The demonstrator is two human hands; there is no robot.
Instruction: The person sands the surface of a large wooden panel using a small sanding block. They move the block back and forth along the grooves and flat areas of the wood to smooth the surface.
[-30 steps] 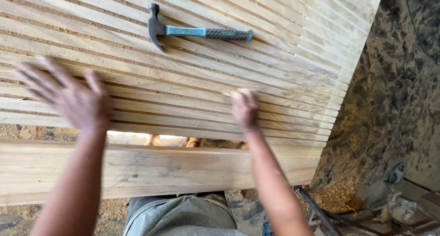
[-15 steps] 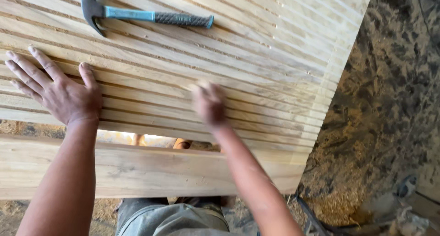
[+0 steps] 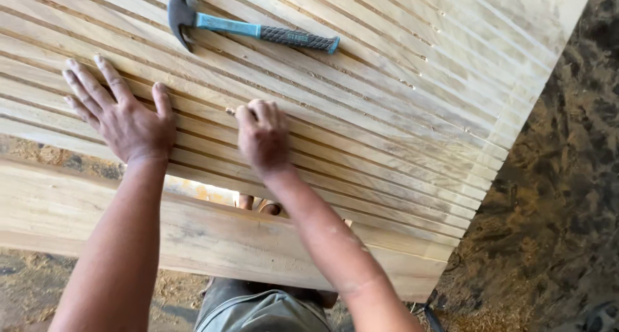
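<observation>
Head view: slatted wood panel [image 3: 387, 132], sawdust-strewn ground [image 3: 554, 196].

A hammer [image 3: 251, 28] lay on the far part of the wood. It had a dark metal head, a blue neck and a black bumpy grip with a blue tip. It lay tilted, head to the left. A wide flat plank [image 3: 213, 238] ran along the near side, lower than the slats. The ground [image 3: 554, 196] on the right was dark and rough, with pale sawdust [image 3: 483, 319] sprinkled on it. Some sandy dirt [image 3: 26, 287] showed at the bottom left. Grey cloth [image 3: 258, 309] showed at the bottom.
</observation>
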